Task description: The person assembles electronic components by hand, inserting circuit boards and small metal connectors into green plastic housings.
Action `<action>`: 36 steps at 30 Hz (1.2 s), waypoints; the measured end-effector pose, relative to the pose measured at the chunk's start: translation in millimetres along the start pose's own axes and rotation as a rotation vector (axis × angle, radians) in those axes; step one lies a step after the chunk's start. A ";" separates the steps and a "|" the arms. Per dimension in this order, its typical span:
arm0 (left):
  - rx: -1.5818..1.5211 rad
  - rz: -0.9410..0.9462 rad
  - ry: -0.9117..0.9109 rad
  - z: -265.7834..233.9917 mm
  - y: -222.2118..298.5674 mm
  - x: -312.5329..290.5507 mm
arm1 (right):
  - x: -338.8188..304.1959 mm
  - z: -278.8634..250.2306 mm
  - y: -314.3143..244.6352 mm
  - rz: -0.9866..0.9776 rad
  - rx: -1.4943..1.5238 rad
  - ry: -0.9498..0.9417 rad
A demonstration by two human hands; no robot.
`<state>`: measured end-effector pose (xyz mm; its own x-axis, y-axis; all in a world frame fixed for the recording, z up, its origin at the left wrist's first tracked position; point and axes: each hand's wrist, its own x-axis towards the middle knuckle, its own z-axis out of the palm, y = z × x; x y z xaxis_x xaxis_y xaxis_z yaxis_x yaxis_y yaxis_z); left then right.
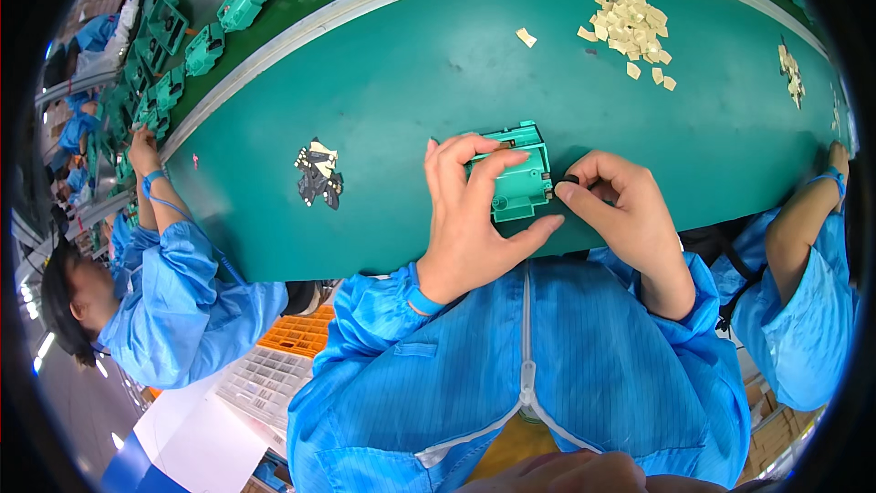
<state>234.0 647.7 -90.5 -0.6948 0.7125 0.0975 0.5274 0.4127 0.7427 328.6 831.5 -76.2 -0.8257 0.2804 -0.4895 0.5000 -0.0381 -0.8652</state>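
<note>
A green plastic housing [522, 184] with raised walls and small posts lies on the green table in front of me. My left hand [468, 196] is curled over its left side, fingers on the upper part and thumb by the lower edge. At the housing's right side, my right hand [613, 196] pinches a small black piece [568, 181] between thumb and fingers. That piece is close to the housing's right edge; whether they touch I cannot tell. Its exact kind is too small to make out.
Cream-coloured pieces [631, 23] are heaped at the back right, with one stray piece [526, 37] nearby. Black and cream scraps [318, 173] lie to the left. Beyond the table's pale rim [365, 2], more green housings [242, 2] sit on a line. Co-workers [182, 301] flank me.
</note>
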 end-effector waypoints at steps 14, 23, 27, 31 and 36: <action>-0.243 0.046 0.022 -5.7 -9.4 -14.5 | -4.0 4.1 -0.9 -0.078 0.268 -0.114; -0.442 0.073 -0.078 -13.6 -11.5 -10.4 | -18.7 6.2 -18.9 -0.085 0.338 -0.131; -0.589 -0.006 -0.093 -14.3 -6.7 -8.5 | -23.0 11.6 -22.5 -0.265 0.124 -0.017; -0.760 -0.070 -0.081 -11.5 0.8 -6.4 | -23.8 10.8 -22.4 -0.229 0.150 -0.016; -0.893 -0.093 -0.078 -8.1 0.2 -8.5 | -24.6 5.5 -27.5 -0.068 0.331 -0.050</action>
<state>236.1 637.1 -85.8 -0.6632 0.7484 -0.0095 -0.1282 -0.1010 0.9866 333.7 820.4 -41.0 -0.8701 0.2464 -0.4268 0.3379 -0.3321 -0.8806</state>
